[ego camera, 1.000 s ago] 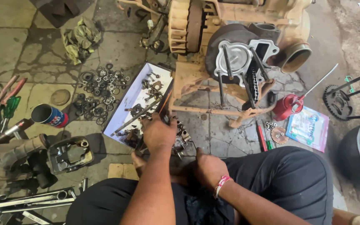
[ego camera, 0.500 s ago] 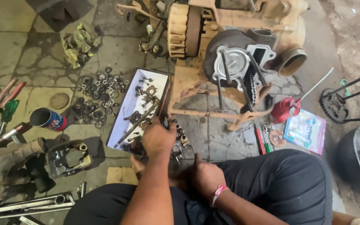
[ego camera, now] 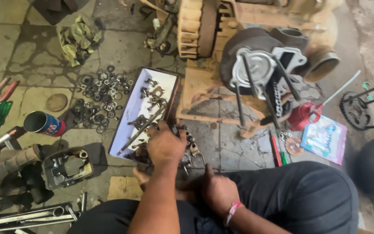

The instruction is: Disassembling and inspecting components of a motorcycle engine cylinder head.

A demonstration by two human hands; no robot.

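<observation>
The person sits on the cracked stone floor (ego camera: 18,52) with dark trousers drawn up at the knees, both hands low in front of the body. The left hand (ego camera: 166,145) reaches forward, back of the hand upward, over a heap of small metal parts (ego camera: 190,147) lying at the near end of a shallow white tray (ego camera: 130,117). Its grip is curled down into the heap, but the fingertips are hidden under the hand, so I cannot tell whether they pinch a piece or only rest on it. The heap lies directly beneath and just right of that hand, touching it.

The right hand (ego camera: 218,190), with a pink band at the wrist, lies nearer the body, beside the thigh, well behind the heap. Its fingers are bent downward toward the floor; whether they are pressed on anything cannot be told.

The tray holds bolts and brackets and a long rod lying slantwise. Left of it a scatter of washers and rings (ego camera: 98,102) covers the floor, with a blue can (ego camera: 44,123) beyond. An engine block (ego camera: 260,65) stands beyond the heap, a red oil can (ego camera: 306,115) to its right, near a colourful booklet (ego camera: 325,138).
</observation>
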